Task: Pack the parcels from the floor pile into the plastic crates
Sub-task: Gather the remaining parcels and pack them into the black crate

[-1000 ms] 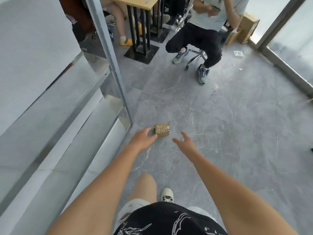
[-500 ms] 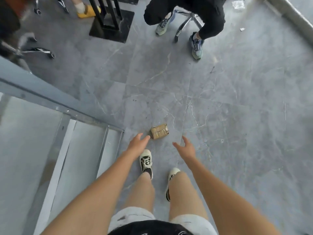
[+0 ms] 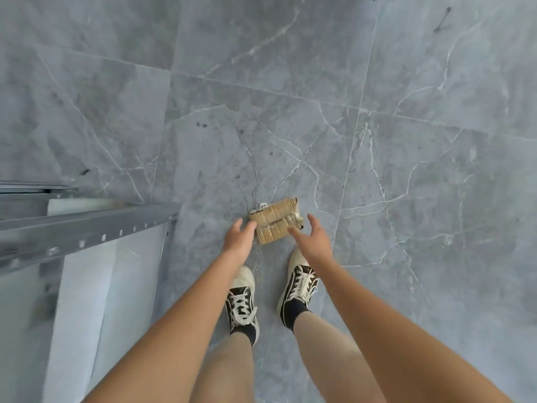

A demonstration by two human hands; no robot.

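One small parcel (image 3: pixel 276 221) lies on the grey marbled floor tiles (image 3: pixel 290 112), wrapped in tan paper under shiny clear tape, with a scrap of white at its upper left corner. It sits flat, slightly skewed, just ahead of my two shoes.

Both my hands are down at it, one on each side. Left hand (image 3: pixel 239 239): fingers straight and spread a little, tips just beside the parcel's left edge; I cannot tell from this angle whether they touch it. Right hand (image 3: pixel 312 239): fingers extended and loosely apart, forefinger overlapping the parcel's lower right corner in the view; whether it touches, I cannot tell. Neither hand has closed around anything. The hands are apart, with the parcel between them.

Both forearms run bare from the bottom of the view up to the hands. Below them are my black-and-cream laced sneakers, left shoe (image 3: pixel 242 301) and right shoe (image 3: pixel 299 286), toes toward the parcel, the right toe nearer to it.

On the left stands a grey metal shelving rack (image 3: pixel 87 228), its perforated beam running across at an angle, pale shelf boards under it. The beam's end is near the parcel but apart from it.
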